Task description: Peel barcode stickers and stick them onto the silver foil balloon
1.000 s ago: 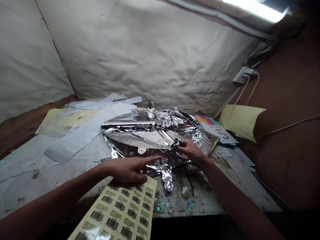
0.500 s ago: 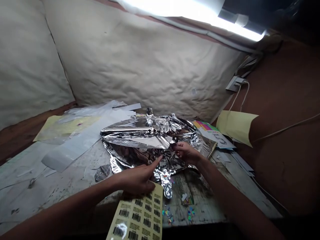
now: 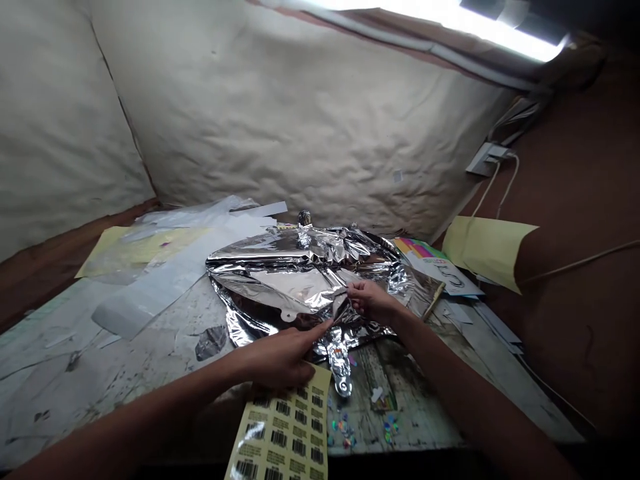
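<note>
A silver foil balloon (image 3: 265, 283) lies flat and crumpled on the worktable, its tail (image 3: 341, 373) pointing toward me. My right hand (image 3: 374, 301) pinches the edge of a foil layer on the balloon. Between the thumb and curled fingers of my left hand (image 3: 287, 360) hangs a yellow sheet of barcode stickers (image 3: 293, 433). The left index finger is stretched out, its tip at the foil just below the right hand. Whether a sticker sits on that fingertip is too small to tell.
Clear plastic sheets and white strips (image 3: 150, 287) cover the table's left. A colourful printed card (image 3: 445, 270) and a yellow paper (image 3: 487, 250) are at the right. Shiny confetti (image 3: 345, 427) lies near the front edge. A power socket (image 3: 487, 159) with cables hangs on the wall.
The foil layer pinched by my right hand has come down and forward, showing a small tab on its edge. The left fingertip stays close by. The view has shifted slightly.
</note>
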The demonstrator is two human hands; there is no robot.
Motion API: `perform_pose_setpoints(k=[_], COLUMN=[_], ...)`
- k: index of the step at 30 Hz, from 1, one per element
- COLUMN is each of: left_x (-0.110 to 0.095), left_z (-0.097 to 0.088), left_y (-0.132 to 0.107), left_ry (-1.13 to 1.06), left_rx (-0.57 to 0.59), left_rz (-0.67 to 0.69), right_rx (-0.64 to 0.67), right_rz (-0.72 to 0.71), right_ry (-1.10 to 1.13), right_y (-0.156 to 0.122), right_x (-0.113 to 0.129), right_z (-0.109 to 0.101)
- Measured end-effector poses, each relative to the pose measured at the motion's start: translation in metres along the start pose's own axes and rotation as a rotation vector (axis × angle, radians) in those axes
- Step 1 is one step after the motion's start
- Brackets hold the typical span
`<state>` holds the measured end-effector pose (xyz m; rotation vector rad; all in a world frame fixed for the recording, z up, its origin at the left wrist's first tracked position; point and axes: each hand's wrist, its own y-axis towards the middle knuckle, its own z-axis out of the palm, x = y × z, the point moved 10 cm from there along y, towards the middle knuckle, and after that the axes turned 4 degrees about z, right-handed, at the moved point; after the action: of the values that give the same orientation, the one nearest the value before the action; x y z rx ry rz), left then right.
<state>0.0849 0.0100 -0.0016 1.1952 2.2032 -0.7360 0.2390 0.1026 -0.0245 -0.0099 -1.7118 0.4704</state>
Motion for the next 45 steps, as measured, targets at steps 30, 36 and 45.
perform_pose_setpoints(k=[30, 36, 45], left_x=[0.006, 0.007, 0.014], left_z=[-0.001, 0.002, -0.05], left_y=[0.0, -0.002, -0.005], left_ry=[-0.15, -0.173, -0.604], left_rx=[-0.056, -0.029, -0.221], left_rz=[0.007, -0.004, 0.082], right_rx=[-0.442, -0.511, -0.389], right_rz=[-0.489, -0.474, -0.372], right_ry=[-1.114, -1.095, -0.725], right_y=[0.15, 0.063, 0.022], right_x=[0.141, 0.111, 0.115], right_z=[-0.013, -0.064, -0.042])
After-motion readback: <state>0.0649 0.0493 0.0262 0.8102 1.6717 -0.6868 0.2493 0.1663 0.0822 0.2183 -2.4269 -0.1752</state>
